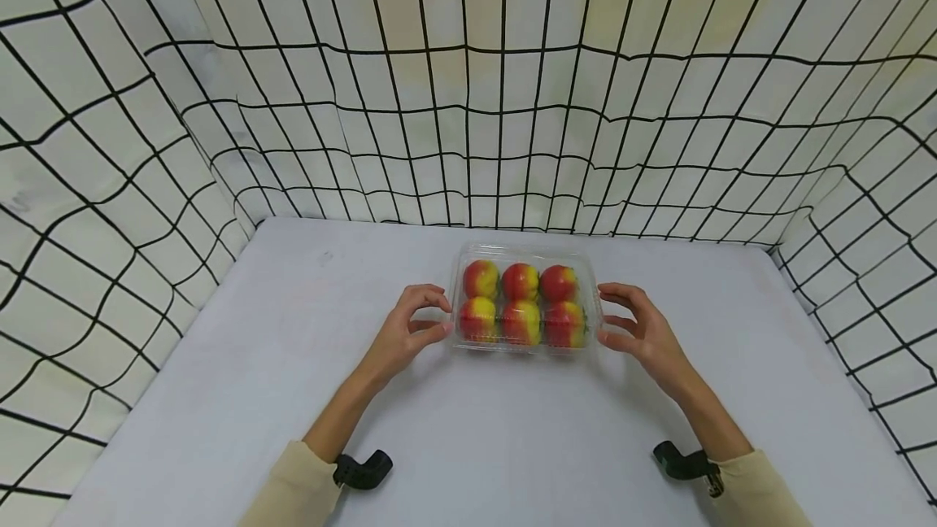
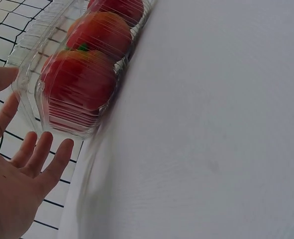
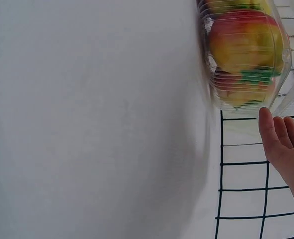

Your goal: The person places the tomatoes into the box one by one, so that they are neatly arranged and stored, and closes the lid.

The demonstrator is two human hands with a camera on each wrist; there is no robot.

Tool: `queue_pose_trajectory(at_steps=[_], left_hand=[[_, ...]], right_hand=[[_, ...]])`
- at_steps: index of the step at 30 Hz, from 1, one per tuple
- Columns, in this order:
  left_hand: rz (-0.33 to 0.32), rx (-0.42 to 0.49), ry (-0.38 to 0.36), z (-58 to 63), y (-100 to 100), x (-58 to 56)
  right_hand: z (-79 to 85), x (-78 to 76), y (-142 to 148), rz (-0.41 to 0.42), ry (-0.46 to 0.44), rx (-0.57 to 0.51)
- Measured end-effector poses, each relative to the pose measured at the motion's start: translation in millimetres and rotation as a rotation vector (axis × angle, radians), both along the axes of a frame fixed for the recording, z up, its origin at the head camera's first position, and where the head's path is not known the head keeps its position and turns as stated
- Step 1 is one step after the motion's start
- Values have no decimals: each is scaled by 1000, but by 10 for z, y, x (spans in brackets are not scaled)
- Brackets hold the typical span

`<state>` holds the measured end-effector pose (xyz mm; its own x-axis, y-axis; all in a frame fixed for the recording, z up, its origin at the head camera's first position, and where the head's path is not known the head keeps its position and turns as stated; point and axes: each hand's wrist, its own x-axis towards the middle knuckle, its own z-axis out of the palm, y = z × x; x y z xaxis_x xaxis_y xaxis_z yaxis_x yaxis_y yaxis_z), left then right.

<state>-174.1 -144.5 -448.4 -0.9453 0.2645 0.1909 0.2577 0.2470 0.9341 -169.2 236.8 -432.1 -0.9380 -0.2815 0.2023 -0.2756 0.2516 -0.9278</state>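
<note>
A clear plastic clamshell box [image 1: 527, 252] sits on the white table, holding several red-and-yellow apples [image 1: 520, 281] in two rows. My left hand [image 1: 410, 322] is at the box's left end, thumb and fingers spread. In the left wrist view, its thumb and forefinger meet the box's rim, while the other fingers [image 2: 57, 162] extend just below the corner. At the opposite end is my right hand [image 1: 646, 333], its fingers loosely bent. The right wrist view shows a fingertip at the box's lower corner; contact there is hard to tell. Neither hand visibly curls round the box.
White tabletop [image 1: 512, 437] spreads around the box. Black netting [image 1: 468, 108] over pale walls rises behind the table and along both sides. A black wrist mount [image 1: 362, 470] sits on the left forearm, and a similar mount [image 1: 681, 462] on the right, both by beige sleeves.
</note>
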Motion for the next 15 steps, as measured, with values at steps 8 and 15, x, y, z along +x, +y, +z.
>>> queue_pose_trajectory(at_steps=[8, 15], left_hand=[[-18, -27, -41, -58, -35, 8], [-45, -30, -98, -37, -47, 13]], right_hand=[[-73, 7, 26, 11, 0, 35], [-104, 1, 35, 18, -12, 59]])
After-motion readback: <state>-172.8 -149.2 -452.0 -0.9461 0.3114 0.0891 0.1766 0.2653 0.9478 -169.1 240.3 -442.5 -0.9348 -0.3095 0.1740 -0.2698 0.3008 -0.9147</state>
